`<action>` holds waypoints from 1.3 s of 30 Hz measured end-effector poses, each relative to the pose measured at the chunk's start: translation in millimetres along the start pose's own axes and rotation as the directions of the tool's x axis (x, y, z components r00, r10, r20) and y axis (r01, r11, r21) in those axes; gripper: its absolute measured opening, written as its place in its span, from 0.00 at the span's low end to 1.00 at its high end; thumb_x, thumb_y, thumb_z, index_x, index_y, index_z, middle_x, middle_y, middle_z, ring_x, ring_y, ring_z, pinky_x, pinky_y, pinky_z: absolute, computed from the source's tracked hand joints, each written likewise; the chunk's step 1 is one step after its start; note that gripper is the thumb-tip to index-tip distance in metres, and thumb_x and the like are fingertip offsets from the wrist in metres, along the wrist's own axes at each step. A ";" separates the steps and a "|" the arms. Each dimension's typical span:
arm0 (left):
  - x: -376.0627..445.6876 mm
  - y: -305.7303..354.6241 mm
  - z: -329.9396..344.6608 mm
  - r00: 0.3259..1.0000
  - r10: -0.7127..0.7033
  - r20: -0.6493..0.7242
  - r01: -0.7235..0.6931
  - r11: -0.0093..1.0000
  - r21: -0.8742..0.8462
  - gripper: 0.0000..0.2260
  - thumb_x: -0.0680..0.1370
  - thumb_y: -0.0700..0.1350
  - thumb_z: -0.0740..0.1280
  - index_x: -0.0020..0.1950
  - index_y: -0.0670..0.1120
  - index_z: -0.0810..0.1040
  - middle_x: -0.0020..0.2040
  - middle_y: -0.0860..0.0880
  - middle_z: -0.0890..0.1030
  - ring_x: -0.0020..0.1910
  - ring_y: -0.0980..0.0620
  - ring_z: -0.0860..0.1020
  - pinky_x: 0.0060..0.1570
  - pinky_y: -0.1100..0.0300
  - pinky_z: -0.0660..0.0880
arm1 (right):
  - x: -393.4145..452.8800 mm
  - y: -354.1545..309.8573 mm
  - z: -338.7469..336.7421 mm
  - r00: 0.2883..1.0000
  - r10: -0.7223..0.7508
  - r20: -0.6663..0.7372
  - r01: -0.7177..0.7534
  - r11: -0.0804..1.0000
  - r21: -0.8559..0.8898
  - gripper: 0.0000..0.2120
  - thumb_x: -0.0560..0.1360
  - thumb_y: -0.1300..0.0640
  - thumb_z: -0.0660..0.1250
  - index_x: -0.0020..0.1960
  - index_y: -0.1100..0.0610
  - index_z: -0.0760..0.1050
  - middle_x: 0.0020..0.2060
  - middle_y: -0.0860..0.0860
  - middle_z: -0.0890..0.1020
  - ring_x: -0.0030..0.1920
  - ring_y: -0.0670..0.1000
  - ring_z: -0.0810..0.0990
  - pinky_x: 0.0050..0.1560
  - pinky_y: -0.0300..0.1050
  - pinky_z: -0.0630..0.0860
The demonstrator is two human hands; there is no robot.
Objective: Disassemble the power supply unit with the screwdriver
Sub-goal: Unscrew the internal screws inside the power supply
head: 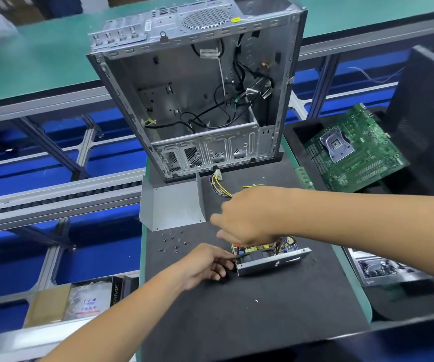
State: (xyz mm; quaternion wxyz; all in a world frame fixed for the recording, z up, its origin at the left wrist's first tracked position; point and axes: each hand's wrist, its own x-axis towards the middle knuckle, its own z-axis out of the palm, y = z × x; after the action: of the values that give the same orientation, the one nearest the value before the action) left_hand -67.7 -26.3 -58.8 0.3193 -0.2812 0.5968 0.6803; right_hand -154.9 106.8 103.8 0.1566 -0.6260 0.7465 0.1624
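Both hands (210, 262) (250, 215) cover the power supply unit (270, 259) — screwdriver hidden, fingers blurred.

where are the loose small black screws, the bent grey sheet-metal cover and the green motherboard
loose small black screws (172, 241), head view, middle of the cluster
bent grey sheet-metal cover (172, 205), head view, flat panel
green motherboard (351, 150), head view, board beside the socket

Both hands (233, 239) on opened power supply unit (270, 257)
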 end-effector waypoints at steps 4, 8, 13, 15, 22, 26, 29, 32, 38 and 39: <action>-0.3 0.8 0.0 1.000 -0.012 0.001 0.012 1.000 -0.011 0.11 0.76 0.40 0.66 0.35 0.46 0.85 0.34 0.46 0.80 0.25 0.54 0.74 0.24 0.65 0.70 | 3.6 -0.2 -4.6 0.998 -0.067 0.009 0.067 0.997 0.043 0.09 0.81 0.54 0.58 0.58 0.58 0.67 0.43 0.57 0.73 0.37 0.56 0.68 0.38 0.50 0.68; -1.9 -0.1 3.0 1.000 -0.006 -0.030 0.006 1.000 -0.021 0.07 0.77 0.39 0.64 0.41 0.43 0.81 0.34 0.45 0.80 0.25 0.53 0.73 0.25 0.65 0.70 | -3.6 3.4 -12.6 0.973 -0.229 0.039 0.214 0.949 0.230 0.10 0.69 0.66 0.64 0.45 0.54 0.67 0.46 0.52 0.75 0.42 0.51 0.69 0.36 0.42 0.63; -2.7 -0.6 4.2 1.000 0.000 -0.021 -0.001 1.000 -0.020 0.08 0.77 0.39 0.64 0.42 0.41 0.81 0.33 0.46 0.79 0.25 0.54 0.73 0.25 0.64 0.70 | -0.1 -1.1 2.0 0.999 0.030 0.014 -0.029 0.996 -0.085 0.14 0.81 0.52 0.55 0.59 0.59 0.73 0.53 0.57 0.78 0.49 0.60 0.77 0.46 0.50 0.75; -2.8 -0.3 4.1 1.000 0.001 -0.022 -0.001 1.000 -0.014 0.08 0.77 0.39 0.64 0.42 0.41 0.81 0.33 0.46 0.79 0.25 0.53 0.73 0.25 0.64 0.70 | 1.6 1.3 2.7 1.000 0.002 -0.028 -0.005 0.995 -0.100 0.12 0.81 0.53 0.56 0.58 0.59 0.72 0.49 0.58 0.78 0.46 0.60 0.77 0.44 0.51 0.76; -3.8 -1.6 6.1 0.999 0.012 -0.045 -0.013 1.000 -0.016 0.07 0.77 0.38 0.63 0.44 0.41 0.80 0.34 0.45 0.79 0.26 0.53 0.73 0.26 0.64 0.69 | 0.7 5.8 2.7 0.990 -0.131 -0.049 0.140 0.945 0.297 0.08 0.73 0.58 0.66 0.52 0.57 0.74 0.46 0.53 0.80 0.48 0.54 0.77 0.42 0.45 0.71; -4.2 -1.5 7.0 0.999 0.018 -0.051 -0.019 0.999 -0.031 0.08 0.78 0.37 0.62 0.44 0.40 0.80 0.33 0.46 0.79 0.26 0.53 0.73 0.26 0.64 0.69 | 3.2 8.0 9.1 0.994 0.057 -0.093 -0.048 0.995 0.090 0.19 0.82 0.43 0.54 0.53 0.59 0.73 0.46 0.60 0.78 0.43 0.60 0.75 0.39 0.48 0.68; -3.9 -1.4 8.3 0.998 0.016 -0.062 -0.019 0.999 -0.041 0.09 0.77 0.37 0.62 0.43 0.40 0.81 0.32 0.46 0.79 0.26 0.52 0.73 0.25 0.64 0.70 | 1.5 11.6 6.8 0.994 -0.051 -0.099 0.076 0.961 0.266 0.06 0.78 0.56 0.63 0.53 0.57 0.73 0.47 0.55 0.80 0.48 0.56 0.76 0.42 0.47 0.68; -3.9 -2.2 8.8 0.997 0.018 -0.073 -0.021 0.999 -0.044 0.09 0.77 0.36 0.61 0.42 0.40 0.81 0.33 0.45 0.79 0.26 0.52 0.74 0.25 0.64 0.70 | -7.0 15.0 3.1 0.994 -0.099 -0.035 0.105 0.911 0.398 0.10 0.72 0.62 0.65 0.53 0.55 0.75 0.48 0.51 0.80 0.50 0.53 0.76 0.48 0.48 0.73; -5.2 -0.4 9.1 0.996 0.012 -0.087 -0.015 0.999 -0.037 0.10 0.77 0.36 0.60 0.41 0.39 0.81 0.33 0.45 0.79 0.26 0.52 0.74 0.26 0.64 0.71 | -2.2 10.1 3.6 0.999 0.011 -0.036 -0.012 1.000 -0.025 0.18 0.83 0.45 0.54 0.57 0.58 0.74 0.48 0.58 0.80 0.48 0.60 0.78 0.42 0.49 0.72; -5.7 -0.3 9.2 0.996 0.014 -0.087 -0.018 0.999 -0.038 0.10 0.77 0.36 0.61 0.41 0.39 0.81 0.33 0.45 0.79 0.26 0.52 0.74 0.26 0.63 0.71 | -1.1 9.0 2.2 0.999 -0.034 -0.043 0.034 0.999 0.007 0.14 0.82 0.49 0.57 0.56 0.59 0.74 0.49 0.58 0.80 0.49 0.59 0.78 0.43 0.50 0.73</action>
State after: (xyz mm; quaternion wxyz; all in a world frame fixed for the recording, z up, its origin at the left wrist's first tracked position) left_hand -63.9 -17.6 -53.4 0.2823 -0.3116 0.5989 0.6815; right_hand -163.6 110.2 102.7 0.1460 -0.6413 0.7395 0.1433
